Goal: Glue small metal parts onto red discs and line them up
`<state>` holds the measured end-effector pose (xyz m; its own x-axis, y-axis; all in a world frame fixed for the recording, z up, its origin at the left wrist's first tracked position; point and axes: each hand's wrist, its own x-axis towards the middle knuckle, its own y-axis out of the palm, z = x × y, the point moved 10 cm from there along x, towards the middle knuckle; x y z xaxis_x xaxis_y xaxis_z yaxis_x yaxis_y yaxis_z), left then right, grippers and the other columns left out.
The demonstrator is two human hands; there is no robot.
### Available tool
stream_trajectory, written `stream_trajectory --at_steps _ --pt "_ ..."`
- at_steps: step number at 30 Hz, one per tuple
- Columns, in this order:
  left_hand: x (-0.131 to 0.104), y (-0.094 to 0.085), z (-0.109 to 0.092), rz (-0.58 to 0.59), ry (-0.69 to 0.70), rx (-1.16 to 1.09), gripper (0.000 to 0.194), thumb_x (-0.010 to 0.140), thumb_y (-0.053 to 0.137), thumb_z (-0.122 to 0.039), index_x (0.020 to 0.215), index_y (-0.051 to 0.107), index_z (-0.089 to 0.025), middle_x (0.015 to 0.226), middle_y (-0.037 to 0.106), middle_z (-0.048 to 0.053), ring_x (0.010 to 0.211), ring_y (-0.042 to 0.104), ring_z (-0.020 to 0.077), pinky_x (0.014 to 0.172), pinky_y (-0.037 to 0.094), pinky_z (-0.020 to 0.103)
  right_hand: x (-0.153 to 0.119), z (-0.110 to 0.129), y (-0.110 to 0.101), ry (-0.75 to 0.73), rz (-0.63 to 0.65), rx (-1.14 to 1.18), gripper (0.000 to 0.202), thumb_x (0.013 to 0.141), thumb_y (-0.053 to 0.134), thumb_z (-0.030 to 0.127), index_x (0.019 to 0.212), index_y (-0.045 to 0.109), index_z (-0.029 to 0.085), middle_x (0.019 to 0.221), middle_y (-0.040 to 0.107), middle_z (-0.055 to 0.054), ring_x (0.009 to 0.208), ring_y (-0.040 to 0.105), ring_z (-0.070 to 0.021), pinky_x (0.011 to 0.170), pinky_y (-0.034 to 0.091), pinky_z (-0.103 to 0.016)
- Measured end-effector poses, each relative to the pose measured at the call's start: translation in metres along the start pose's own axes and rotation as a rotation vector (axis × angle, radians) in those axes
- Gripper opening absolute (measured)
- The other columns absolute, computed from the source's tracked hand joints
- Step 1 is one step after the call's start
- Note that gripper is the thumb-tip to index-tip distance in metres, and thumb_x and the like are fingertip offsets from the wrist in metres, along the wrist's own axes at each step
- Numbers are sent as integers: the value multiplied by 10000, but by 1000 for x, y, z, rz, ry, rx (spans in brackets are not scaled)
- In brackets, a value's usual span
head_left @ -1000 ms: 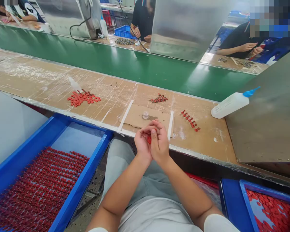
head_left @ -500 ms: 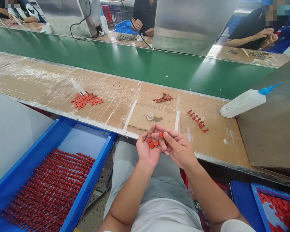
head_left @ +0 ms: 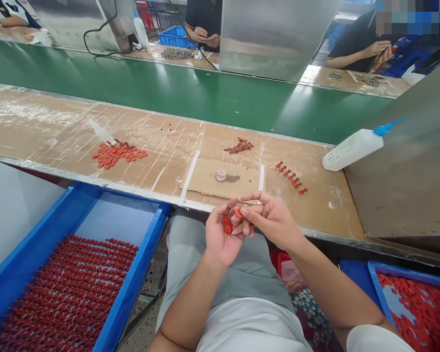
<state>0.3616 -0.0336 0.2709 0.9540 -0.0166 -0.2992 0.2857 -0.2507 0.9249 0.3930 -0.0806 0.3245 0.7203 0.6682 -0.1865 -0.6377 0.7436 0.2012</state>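
Note:
My left hand [head_left: 220, 242] is cupped, palm up, just in front of the bench edge, with a few small round red discs [head_left: 228, 228] in it. Between the thumb and fingers of my right hand [head_left: 275, 220] is one red disc [head_left: 238, 213], held over the left palm. Some fingertips overlap, hiding part of the discs. Beyond my hands, a small clear cup [head_left: 221, 174] stands on a piece of cardboard [head_left: 201, 182] beside a dark wet stain. Behind it lies a pile of small red and dark parts [head_left: 240, 145]. To the right is a slanting row of assembled red pieces [head_left: 291, 178].
Loose red discs [head_left: 112, 156] lie at left on the bench. A blue tray [head_left: 152, 220] holds rows of red pieces; another tray [head_left: 374, 278] of discs is low right. A white bottle [head_left: 352, 150] leans against a metal box [head_left: 399, 181]. Co-workers sit beyond the green belt [head_left: 190, 95].
My right hand has drawn the pinched disc slightly down and left, and its index finger now extends toward the left fingertips. The camera view has shifted a little to the right.

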Motion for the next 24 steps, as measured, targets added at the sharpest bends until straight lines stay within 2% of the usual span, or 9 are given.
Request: stream_trajectory --at_steps 3,7,10,13,18,20,21,23,24 --pt "-3 3 1 43 5 51 269 836 546 -305 991 701 -149 509 440 -51 445 501 78 469 415 207 -2 6 -3 -11 -21 -14 403 826 661 381 1114 427 223 734 721 -8 508 609 -111 487 483 -233" --pt "-6 5 -2 84 73 157 274 766 665 -300 985 718 -144 544 427 -39 532 537 77 418 313 155 -5 14 -5 -54 -39 -53 481 809 679 359 1169 389 230 686 698 21 514 609 -116 501 497 -240" --pt "-6 3 -4 84 124 226 268 744 706 -292 984 725 -173 514 389 -55 528 528 80 459 352 167 -6 17 -5 -76 -44 -81 498 816 671 353 1200 381 223 642 684 32 521 615 -121 508 504 -240" --pt "-6 2 -9 58 183 232 226 781 680 -310 968 727 -193 502 355 -72 480 460 61 512 422 204 -7 16 -5 -78 -85 -103 488 838 645 352 1230 393 204 630 704 12 532 635 -130 522 517 -244" --pt "-7 5 -16 58 225 218 207 815 645 -339 929 722 -185 472 312 -87 431 340 45 457 413 204 -8 5 -3 -31 -138 -53 550 808 677 371 1273 453 181 673 733 -27 627 698 -179 537 550 -266" --pt "-8 6 -19 70 250 223 219 793 672 -330 957 719 -192 484 382 -81 421 323 38 419 393 194 -8 -1 -4 -18 -168 1 532 799 684 390 1252 502 178 664 731 -32 620 702 -184 513 546 -257" --pt "-8 5 -20 72 262 226 225 774 694 -310 972 717 -206 532 469 -68 415 314 28 399 384 189 -8 -5 -4 -12 -187 35 505 799 681 400 1227 530 178 657 729 -34 601 698 -181 493 538 -247" --pt "-7 2 -20 68 276 231 245 736 732 -261 979 714 -246 727 626 -31 405 311 8 363 373 182 -9 -14 -4 -2 -222 112 445 799 679 411 1165 581 178 643 724 -37 562 685 -169 454 515 -225" --pt "-7 1 -19 68 278 233 250 726 740 -245 974 713 -261 787 652 -24 402 318 5 352 377 183 -9 -19 -4 4 -235 148 421 797 682 411 1139 596 180 635 721 -35 549 679 -163 442 504 -217"
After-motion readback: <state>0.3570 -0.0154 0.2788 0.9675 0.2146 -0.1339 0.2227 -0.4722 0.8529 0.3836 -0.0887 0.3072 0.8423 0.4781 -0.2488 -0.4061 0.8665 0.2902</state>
